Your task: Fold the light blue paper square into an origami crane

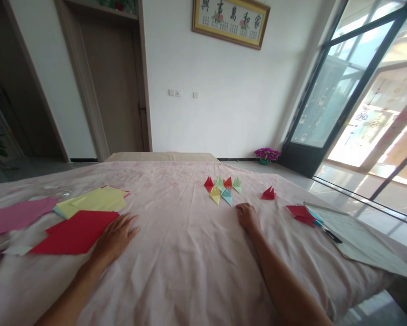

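Observation:
My left hand (117, 236) lies flat on the pink cloth with its fingers stretched out, its edge against a red paper sheet (77, 233). Closed into a loose fist, my right hand (247, 215) rests on the cloth, and nothing shows in it. Just beyond it stands a cluster of small folded paper pieces, among them a yellow one (215, 195), a blue one (227, 195) and a green one (236, 185). A separate red folded piece (268, 193) sits to the right of the cluster.
Yellow sheets (98, 199) and a pink sheet (20, 215) lie at the left. On the right are red folded paper (302, 213), a black-handled tool (333, 236) and a pale board (370, 242) near the table's edge. A dark shape at the far left edge is unclear.

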`<state>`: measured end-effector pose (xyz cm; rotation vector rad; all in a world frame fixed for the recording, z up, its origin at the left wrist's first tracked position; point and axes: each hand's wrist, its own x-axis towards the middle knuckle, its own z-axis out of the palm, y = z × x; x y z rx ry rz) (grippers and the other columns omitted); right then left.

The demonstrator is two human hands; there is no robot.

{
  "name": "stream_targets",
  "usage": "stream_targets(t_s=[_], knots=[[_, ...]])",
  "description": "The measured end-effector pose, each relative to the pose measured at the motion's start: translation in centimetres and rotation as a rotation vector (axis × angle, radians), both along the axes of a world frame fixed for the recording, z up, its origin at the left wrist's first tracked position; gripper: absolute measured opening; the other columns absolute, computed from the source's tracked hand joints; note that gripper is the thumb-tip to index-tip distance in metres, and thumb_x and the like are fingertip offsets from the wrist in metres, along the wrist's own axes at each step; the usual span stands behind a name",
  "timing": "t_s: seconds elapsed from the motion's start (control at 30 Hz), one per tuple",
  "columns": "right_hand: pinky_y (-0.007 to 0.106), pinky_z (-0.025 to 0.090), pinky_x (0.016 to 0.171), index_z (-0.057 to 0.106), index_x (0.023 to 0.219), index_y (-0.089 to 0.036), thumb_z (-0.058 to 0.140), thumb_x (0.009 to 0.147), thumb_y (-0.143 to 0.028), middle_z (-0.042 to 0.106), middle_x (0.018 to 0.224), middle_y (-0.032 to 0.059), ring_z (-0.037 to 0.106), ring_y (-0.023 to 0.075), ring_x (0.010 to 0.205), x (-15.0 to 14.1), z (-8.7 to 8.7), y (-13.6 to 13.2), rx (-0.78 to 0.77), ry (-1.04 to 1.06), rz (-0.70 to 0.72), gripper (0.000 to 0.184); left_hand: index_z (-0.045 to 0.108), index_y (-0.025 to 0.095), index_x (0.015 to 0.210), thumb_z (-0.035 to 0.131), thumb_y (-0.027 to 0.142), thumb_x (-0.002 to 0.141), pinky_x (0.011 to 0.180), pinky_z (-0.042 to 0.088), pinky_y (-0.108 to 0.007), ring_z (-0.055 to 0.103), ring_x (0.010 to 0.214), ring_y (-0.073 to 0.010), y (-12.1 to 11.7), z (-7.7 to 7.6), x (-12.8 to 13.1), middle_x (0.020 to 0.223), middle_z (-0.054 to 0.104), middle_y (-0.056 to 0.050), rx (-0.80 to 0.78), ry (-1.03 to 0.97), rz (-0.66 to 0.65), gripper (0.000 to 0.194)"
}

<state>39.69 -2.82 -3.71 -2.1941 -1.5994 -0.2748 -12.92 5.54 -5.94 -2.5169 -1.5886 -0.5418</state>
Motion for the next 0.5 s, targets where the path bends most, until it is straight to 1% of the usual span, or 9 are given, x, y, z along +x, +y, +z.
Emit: stream_targets(t_s=[0.27,0.37,0.5], knots=[[0.041,0.052,0.085,0.057,0.118,-0.018,0.055,0.093,-0.032,0.058,0.121,0.0086,0.06,0.0204,0.101,0.0,0.0,-0.1,0.018,0.035,0.008,0.029,0.056,0.014,0.128,0.037,0.041,0.092,0.108,0.035,-0.04,0.047,0.128,-0.0257,0.3,-0.6,-0.9,0.135,0.054,-0.013,0.009,-0.079,-0.016,0.049],[0.041,0.052,0.085,0.057,0.118,-0.019,0.055,0.093,-0.032,0.058,0.121,0.0086,0.06,0.0203,0.101,0.0,0.0,-0.2,0.029,0.049,0.011,0.029,0.057,0.015,0.126,0.038,0.04,0.092,0.109,0.036,-0.039,0.048,0.127,-0.024,0.0,-0.6,-1.3,0.134,0.056,-0.011,0.008,-0.105,-0.049,0.046],[0.041,0.052,0.085,0.057,0.118,-0.018,0.055,0.093,-0.032,0.058,0.121,0.0086,0.06,0.0204,0.101,0.0,0.0,-0.3,0.038,0.067,0.021,0.029,0.058,0.018,0.125,0.04,0.039,0.092,0.109,0.037,-0.04,0.049,0.126,-0.0238,-0.3,-0.8,-1.6,0.133,0.057,-0.009,0.004,-0.128,-0.089,0.043]])
